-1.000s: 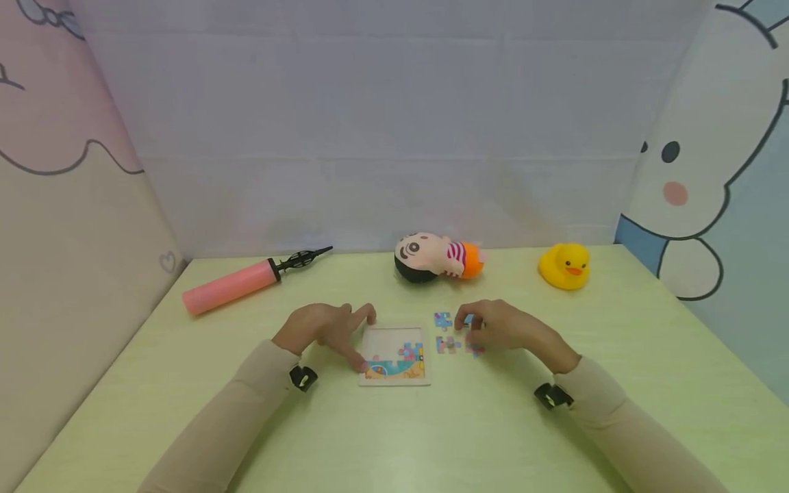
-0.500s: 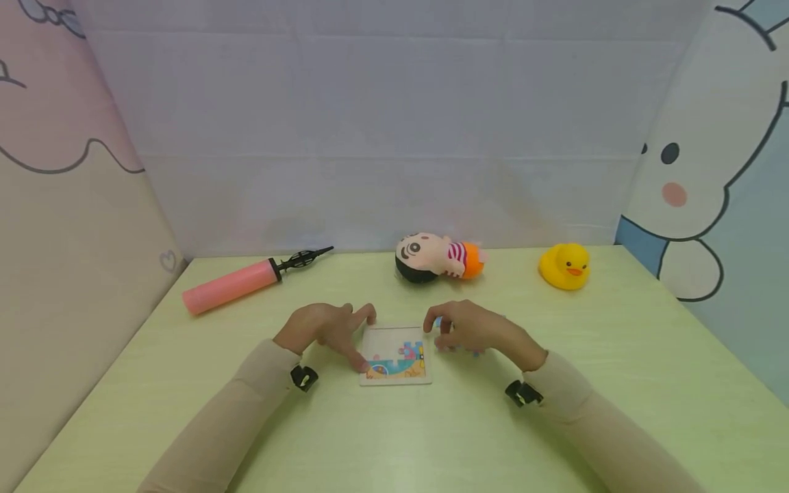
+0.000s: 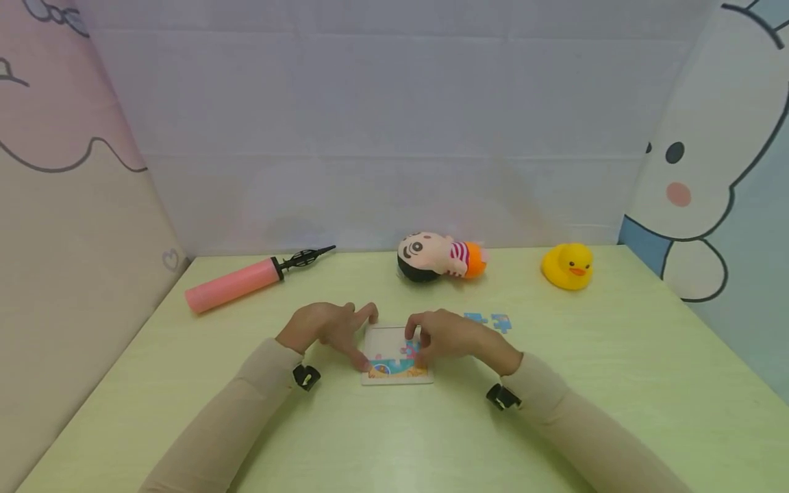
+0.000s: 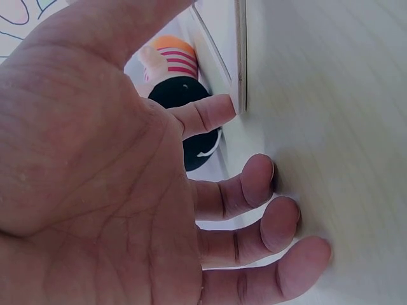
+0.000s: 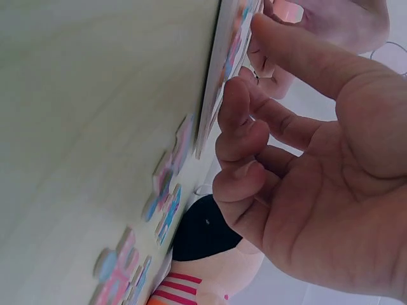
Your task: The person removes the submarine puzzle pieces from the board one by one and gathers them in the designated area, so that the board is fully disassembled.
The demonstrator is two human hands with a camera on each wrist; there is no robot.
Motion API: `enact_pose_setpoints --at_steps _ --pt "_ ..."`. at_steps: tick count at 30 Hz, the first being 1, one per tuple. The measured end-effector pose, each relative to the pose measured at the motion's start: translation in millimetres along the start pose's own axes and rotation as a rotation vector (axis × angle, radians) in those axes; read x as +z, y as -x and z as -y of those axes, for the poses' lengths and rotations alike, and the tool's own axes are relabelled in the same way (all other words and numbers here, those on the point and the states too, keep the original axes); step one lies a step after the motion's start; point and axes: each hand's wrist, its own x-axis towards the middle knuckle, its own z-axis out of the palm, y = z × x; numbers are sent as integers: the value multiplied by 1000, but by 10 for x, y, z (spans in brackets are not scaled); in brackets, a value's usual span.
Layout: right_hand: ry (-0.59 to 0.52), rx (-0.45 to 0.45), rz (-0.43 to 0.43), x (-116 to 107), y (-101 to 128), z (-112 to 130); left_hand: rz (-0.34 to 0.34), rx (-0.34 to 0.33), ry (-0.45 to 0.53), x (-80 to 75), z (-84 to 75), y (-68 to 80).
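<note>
Piece under right hand [image 3: 445, 337] hidden

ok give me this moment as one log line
left hand: steadies puzzle tray | right hand: over tray, grip unclear | loose pieces: on table

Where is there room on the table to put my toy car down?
The near table edge between the sleeves is bare, as is the stretch right of the duck. It is crowded around the puzzle tray, both hands and the loose pieces.
</note>
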Motion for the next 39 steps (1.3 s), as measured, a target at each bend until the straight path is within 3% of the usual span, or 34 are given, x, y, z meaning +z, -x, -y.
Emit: enact_pose_setpoints --at_steps 11,20,25,31,39 --pt "5 18 5 69 -30 24 -2 -13 11 5 -20 3" --pt "66 -1 -52 104 -25 36 4 -14 32 18 -18 -10" --pt "38 -74 -73 96 -14 -6 -1 -9 37 23 -13 -21" --pt "10 -223 -164 20 48 -110 1 -3 26 19 -20 -24" --pt "-69 -161 -147 -163 209 -283 -7 -5 24 33 -9 -12"
